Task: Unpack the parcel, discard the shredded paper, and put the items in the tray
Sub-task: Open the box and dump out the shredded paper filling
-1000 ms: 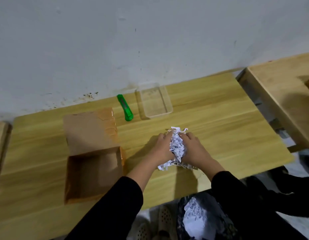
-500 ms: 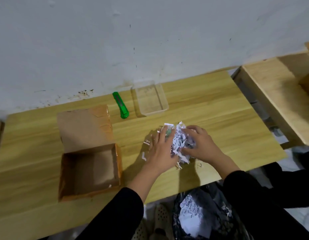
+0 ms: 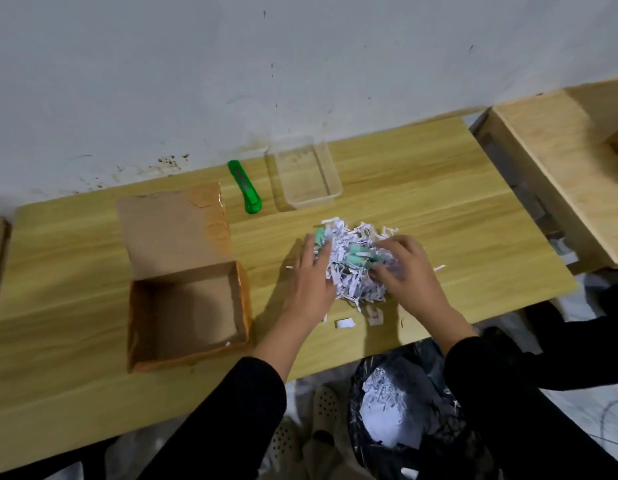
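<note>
- Shredded paper [image 3: 352,271] lies heaped on the table [image 3: 439,209], mint-green items [image 3: 359,258] showing through.
- Left hand [image 3: 312,275] lies flat, fingers spread, on the heap.
- Right hand [image 3: 409,268] curls into the heap; grip unclear.
- Clear tray [image 3: 307,174] sits behind; open box [image 3: 186,306] at left.

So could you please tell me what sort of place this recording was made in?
Probably a makeshift packing or workshop corner rather than a tidy office: plain light wooden tables pushed against a scuffed, stained white wall, and a black plastic rubbish bag of shredded paper on the floor.
</note>
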